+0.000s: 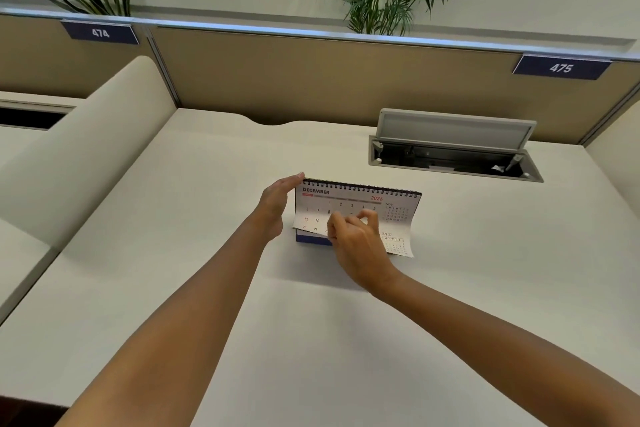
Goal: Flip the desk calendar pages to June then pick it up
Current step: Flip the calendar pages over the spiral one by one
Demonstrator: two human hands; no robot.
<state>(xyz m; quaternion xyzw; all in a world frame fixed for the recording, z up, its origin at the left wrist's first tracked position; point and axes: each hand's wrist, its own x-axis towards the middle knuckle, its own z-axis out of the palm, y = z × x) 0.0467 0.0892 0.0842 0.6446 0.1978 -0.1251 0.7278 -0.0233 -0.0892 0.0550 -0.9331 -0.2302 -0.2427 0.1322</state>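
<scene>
A spiral-bound desk calendar stands on the white desk, its front page reading DECEMBER 2026. That page is bent and lifted away from the blue base at the bottom. My right hand pinches the lower part of this page in front of the calendar and hides its middle. My left hand rests flat against the calendar's left edge, fingertips at the top corner by the spiral binding, bracing it.
An open cable hatch with a raised grey lid is set into the desk behind and right of the calendar. Tan partition panels labelled 474 and 475 close off the back. A curved divider rises at left.
</scene>
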